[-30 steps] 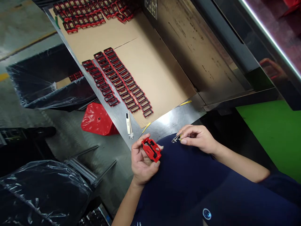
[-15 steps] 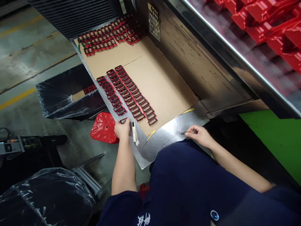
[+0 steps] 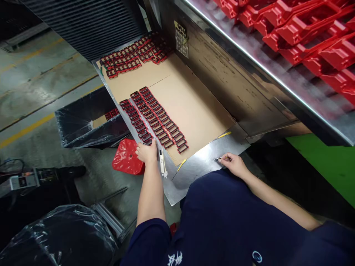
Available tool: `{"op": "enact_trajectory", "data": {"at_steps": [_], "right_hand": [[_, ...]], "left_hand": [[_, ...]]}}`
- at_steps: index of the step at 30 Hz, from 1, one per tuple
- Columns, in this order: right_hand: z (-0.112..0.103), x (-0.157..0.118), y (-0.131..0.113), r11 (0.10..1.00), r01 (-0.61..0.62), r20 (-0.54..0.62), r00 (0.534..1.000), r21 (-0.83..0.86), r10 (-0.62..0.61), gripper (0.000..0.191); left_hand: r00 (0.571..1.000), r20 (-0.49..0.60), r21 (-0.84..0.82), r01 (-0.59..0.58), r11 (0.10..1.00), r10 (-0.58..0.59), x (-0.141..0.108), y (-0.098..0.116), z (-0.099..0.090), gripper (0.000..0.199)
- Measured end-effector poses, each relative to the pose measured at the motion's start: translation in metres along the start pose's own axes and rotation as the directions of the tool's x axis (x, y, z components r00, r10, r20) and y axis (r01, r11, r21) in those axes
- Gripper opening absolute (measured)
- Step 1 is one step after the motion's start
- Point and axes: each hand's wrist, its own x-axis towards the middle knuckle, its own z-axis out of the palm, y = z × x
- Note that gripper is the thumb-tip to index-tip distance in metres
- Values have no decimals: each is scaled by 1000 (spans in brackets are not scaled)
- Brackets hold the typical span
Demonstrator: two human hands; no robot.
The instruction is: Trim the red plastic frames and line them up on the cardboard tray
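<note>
My left hand is at the near end of the leftmost row of small red-and-black rectangular frames. Its fingers are closed round the edge of a frame that meets the row's end; the hand covers part of that frame. Two longer rows of the same frames lie alongside on brown cardboard. Over the bare metal table edge, my right hand pinches a small shiny metal tool, too small to name. A white utility knife lies beside my left hand.
More frames fill the table's far end. Yellow-handled thin tools lie at the cardboard's edge. Red moulded parts sit on a raised surface at right. Below at left are a red stool and a lined bin.
My left hand has brought the frame against the end of the leftmost row. My right hand stays near its place with the small tool. The whole view has shifted slightly.
</note>
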Motion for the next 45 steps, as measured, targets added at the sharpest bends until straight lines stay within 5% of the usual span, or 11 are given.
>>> {"op": "enact_trajectory", "data": {"at_steps": [6,11,35,45], "right_hand": [[17,25,21,976,160,-195,963,-148,-187,29],[25,36,32,949,217,-247,930,-228,-272,31],[29,37,33,915,235,-296,894,-328,-336,33],[21,41,36,879,296,-252,880,-375,-404,29]], "left_hand": [[966,-24,-37,-258,966,257,1,-9,18,60],[943,-11,-46,-332,942,332,16,-8,26,53],[947,-60,-122,-319,940,314,53,16,30,58],[971,-123,-194,-225,955,204,29,1,19,61]]}}
